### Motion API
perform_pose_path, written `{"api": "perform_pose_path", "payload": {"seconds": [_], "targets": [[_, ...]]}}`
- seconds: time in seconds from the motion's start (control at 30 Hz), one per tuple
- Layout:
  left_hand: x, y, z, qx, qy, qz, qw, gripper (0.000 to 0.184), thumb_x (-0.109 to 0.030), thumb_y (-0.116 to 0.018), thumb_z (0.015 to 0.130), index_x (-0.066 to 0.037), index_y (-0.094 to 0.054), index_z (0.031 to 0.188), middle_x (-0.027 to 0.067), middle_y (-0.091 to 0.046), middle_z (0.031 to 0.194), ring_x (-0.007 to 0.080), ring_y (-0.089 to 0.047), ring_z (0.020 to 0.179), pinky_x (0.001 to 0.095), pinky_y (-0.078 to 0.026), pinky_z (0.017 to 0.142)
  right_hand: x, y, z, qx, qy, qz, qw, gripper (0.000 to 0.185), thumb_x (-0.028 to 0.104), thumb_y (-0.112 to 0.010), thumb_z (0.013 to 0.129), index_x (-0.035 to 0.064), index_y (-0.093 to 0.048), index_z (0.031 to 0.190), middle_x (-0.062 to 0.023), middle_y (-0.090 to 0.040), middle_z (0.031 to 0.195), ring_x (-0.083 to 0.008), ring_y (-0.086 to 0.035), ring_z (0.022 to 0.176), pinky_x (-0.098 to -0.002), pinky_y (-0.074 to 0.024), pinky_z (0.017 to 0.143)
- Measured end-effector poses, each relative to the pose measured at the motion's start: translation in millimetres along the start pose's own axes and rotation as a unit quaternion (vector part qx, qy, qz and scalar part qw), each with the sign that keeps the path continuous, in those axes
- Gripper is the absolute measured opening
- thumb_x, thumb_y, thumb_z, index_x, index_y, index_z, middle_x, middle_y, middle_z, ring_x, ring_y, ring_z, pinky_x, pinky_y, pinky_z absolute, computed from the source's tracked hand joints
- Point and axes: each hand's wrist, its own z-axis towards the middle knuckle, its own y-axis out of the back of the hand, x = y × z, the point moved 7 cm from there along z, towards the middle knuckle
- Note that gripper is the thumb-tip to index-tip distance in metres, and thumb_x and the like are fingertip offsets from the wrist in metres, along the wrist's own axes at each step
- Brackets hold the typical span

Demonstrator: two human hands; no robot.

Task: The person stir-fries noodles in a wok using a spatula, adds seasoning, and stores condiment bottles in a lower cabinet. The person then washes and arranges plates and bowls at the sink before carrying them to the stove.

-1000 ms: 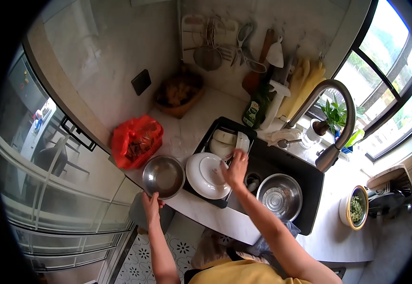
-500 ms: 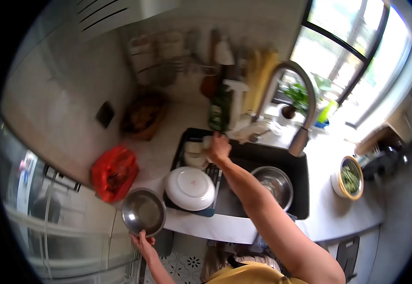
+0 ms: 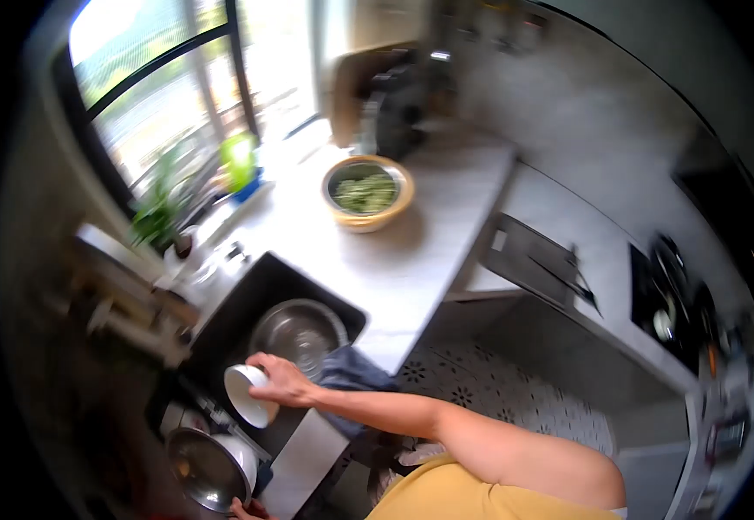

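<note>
My right hand (image 3: 283,380) grips a white bowl (image 3: 247,403) by its rim, tilted on its side over the near part of the dark sink (image 3: 260,273). My left hand (image 3: 251,510), partly cut off at the bottom of the view, holds the edge of a shiny metal bowl (image 3: 208,472). Part of an upturned white dish (image 3: 240,452) shows behind that metal bowl, beside the sink. Inside the sink sits a metal basin (image 3: 299,334), with a dark cloth (image 3: 355,377) hanging over the front edge close to my right wrist.
A yellow-rimmed bowl of green vegetables (image 3: 364,195) stands on the white counter (image 3: 394,273). Potted greenery (image 3: 162,212) is by the window. Further right lie a grey board (image 3: 528,260) with dark utensils and a black hob (image 3: 663,312). The left side is blurred.
My view has swung right towards the window and the far counter. My right hand has picked up the white bowl from the rack area and moved over the sink. My left hand still holds the metal bowl.
</note>
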Motion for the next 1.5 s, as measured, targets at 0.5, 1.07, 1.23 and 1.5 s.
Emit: {"api": "perform_pose_path", "payload": {"seconds": [0.5, 1.07, 1.23, 1.5], "targets": [[91.4, -243.1, -399.3, 0.651, 0.116, 0.056, 0.748, 0.028, -0.018, -0.062, 0.079, -0.011, -0.055, 0.105, -0.0023, -0.056, 0.081, 0.0066, -0.05, 0.064, 0.0186, -0.036, 0.053, -167.6, 351.0, -606.3, -0.672, -0.133, 0.225, 0.693, 0.058, 0.023, -0.067, 0.079, -0.0011, -0.041, 0.126, -0.0153, -0.059, 0.1, -0.0185, -0.064, 0.077, -0.0286, -0.0564, 0.056], [183.1, -226.6, -916.3, 0.787, 0.261, 0.118, 0.546, 0.016, -0.015, -0.061, 0.078, -0.009, -0.054, 0.091, -0.0015, -0.056, 0.074, 0.0074, -0.046, 0.049, 0.0199, -0.033, 0.041, -172.6, 477.6, -1029.3, -0.901, -0.015, 0.27, 0.339, 0.042, 0.02, -0.055, 0.085, -0.002, -0.04, 0.117, -0.0153, -0.058, 0.089, -0.0199, -0.059, 0.06, -0.032, -0.0516, 0.052], [196.2, -222.5, -1074.9, 0.807, 0.27, 0.14, 0.506, 0.012, -0.017, -0.064, 0.08, -0.012, -0.055, 0.085, -0.004, -0.052, 0.071, 0.0063, -0.047, 0.06, 0.0219, -0.038, 0.053, -175.7, 552.0, -1125.2, -0.924, -0.05, 0.199, 0.323, 0.037, 0.015, -0.055, 0.086, -0.0041, -0.042, 0.115, -0.0178, -0.059, 0.093, -0.0244, -0.063, 0.066, -0.0338, -0.0563, 0.058], [235.4, -166.7, -1277.8, 0.855, 0.344, 0.187, 0.339, 0.024, -0.013, -0.062, 0.081, -0.007, -0.053, 0.102, -0.0009, -0.056, 0.077, 0.0069, -0.042, 0.049, 0.0218, -0.029, 0.042, -205.8, 654.3, -1275.1, -0.947, -0.036, 0.199, 0.249, 0.046, 0.007, -0.055, 0.085, -0.0017, -0.033, 0.124, -0.0216, -0.057, 0.102, -0.0274, -0.065, 0.076, -0.0361, -0.0595, 0.064]]}}
